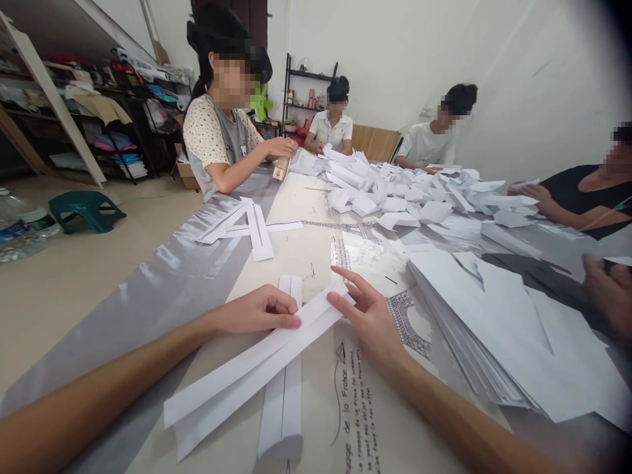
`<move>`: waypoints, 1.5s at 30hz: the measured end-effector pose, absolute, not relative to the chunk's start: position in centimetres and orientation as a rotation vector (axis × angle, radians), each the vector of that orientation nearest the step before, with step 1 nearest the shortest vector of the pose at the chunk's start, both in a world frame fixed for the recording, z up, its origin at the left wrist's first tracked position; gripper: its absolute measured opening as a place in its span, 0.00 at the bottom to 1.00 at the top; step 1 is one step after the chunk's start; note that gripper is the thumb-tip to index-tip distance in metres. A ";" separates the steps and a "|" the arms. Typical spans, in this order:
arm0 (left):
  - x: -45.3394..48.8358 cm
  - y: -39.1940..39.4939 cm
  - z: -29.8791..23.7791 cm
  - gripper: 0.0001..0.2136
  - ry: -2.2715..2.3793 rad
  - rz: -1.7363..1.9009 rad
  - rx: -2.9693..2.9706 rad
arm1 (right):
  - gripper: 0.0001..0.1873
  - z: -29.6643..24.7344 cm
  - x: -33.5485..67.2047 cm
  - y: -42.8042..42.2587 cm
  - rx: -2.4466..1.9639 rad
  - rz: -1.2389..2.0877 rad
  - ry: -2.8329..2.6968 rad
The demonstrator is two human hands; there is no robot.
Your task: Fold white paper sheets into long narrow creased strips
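Note:
My left hand [259, 309] is curled, its fingertips pressing down on a long folded white paper strip [247, 368] that runs diagonally across the table. My right hand [368, 313] lies with fingers stretched out, touching the strip's upper right end. Under the strip, a second folded white strip [284, 408] lies lengthwise toward me.
A thick stack of white sheets [498, 336] sits to my right. A heap of folded papers [395, 191] covers the table's middle. More folded strips [247, 227] lie by a person at the left holding a wooden tool [280, 169]. Other people sit around. A green stool [86, 210] stands on the floor.

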State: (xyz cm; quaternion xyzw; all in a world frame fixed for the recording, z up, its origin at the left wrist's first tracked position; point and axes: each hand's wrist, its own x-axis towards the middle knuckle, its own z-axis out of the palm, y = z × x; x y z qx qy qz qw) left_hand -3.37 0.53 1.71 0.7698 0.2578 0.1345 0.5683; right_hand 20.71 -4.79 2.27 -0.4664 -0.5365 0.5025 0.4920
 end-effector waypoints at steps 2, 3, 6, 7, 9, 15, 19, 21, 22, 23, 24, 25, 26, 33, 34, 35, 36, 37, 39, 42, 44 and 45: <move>-3.4 0.6 1.7 0.21 0.605 0.318 1.810 | 0.23 2.3 20.8 -4.8 -1.093 1.210 -1.316; -3.4 0.6 1.7 0.21 0.605 0.320 1.810 | 0.21 2.3 20.9 -4.8 -1.077 1.205 -1.334; -3.4 0.6 1.6 0.20 0.608 0.312 1.810 | 0.10 2.3 21.1 -4.7 -1.059 1.181 -1.407; -3.4 0.6 1.7 0.20 0.607 0.309 1.813 | 0.08 2.3 21.1 -4.7 -1.060 1.176 -1.420; -3.4 0.6 1.7 0.20 0.609 0.310 1.818 | 0.05 2.3 21.2 -4.6 -1.064 1.180 -1.414; -3.4 0.4 1.9 0.19 0.621 0.298 1.776 | 0.06 2.3 21.2 -4.3 -1.125 1.174 -1.381; -3.3 0.4 1.9 0.19 0.613 0.269 1.759 | 0.07 2.2 21.3 -4.2 -1.136 1.162 -1.385; -3.3 0.3 1.8 0.19 0.605 0.267 1.767 | 0.08 2.1 21.5 -4.0 -1.136 1.160 -1.395; -3.3 0.3 1.8 0.19 0.602 0.271 1.776 | 0.09 2.1 21.7 -3.9 -1.140 1.151 -1.404; -3.3 0.3 1.9 0.19 0.597 0.275 1.786 | 0.10 2.1 21.9 -3.8 -1.145 1.131 -1.417; -3.3 0.3 1.9 0.18 0.592 0.279 1.797 | 0.11 2.1 22.2 -3.7 -1.153 1.102 -1.434; -3.4 0.4 2.0 0.17 0.588 0.284 1.811 | 0.12 2.1 22.5 -3.5 -1.161 1.063 -1.454; -3.5 0.4 2.2 0.15 0.589 0.293 1.832 | 0.13 2.0 22.8 -3.3 -1.173 1.016 -1.477; -5.1 1.6 2.9 0.13 0.757 0.377 2.202 | 0.17 1.5 24.5 -2.1 -1.423 0.628 -1.689; -5.2 1.7 2.9 0.12 0.766 0.379 2.264 | 0.16 1.4 24.6 -2.1 -1.444 0.583 -1.726; -5.3 1.8 2.9 0.11 0.769 0.375 2.329 | 0.16 1.4 24.7 -2.0 -1.457 0.547 -1.764; -5.4 1.9 2.9 0.11 0.765 0.363 2.395 | 0.16 1.4 24.7 -2.0 -1.463 0.520 -1.798; -5.6 1.9 2.9 0.11 0.757 0.344 2.461 | 0.16 1.4 24.8 -2.0 -1.462 0.503 -1.826; -5.8 1.9 2.8 0.12 0.746 0.308 2.581 | 0.15 1.4 24.8 -2.1 -1.450 0.511 -1.870; -6.1 2.0 2.5 0.13 0.681 0.298 2.741 | 0.15 1.4 24.9 -2.1 -1.473 0.581 -1.898; -6.1 1.9 2.2 0.13 0.626 0.353 2.837 | 0.16 1.2 25.1 -2.0 -1.523 0.633 -1.903; -5.9 1.9 1.9 0.13 0.604 0.391 2.884 | 0.16 1.1 25.2 -1.9 -1.545 0.652 -1.901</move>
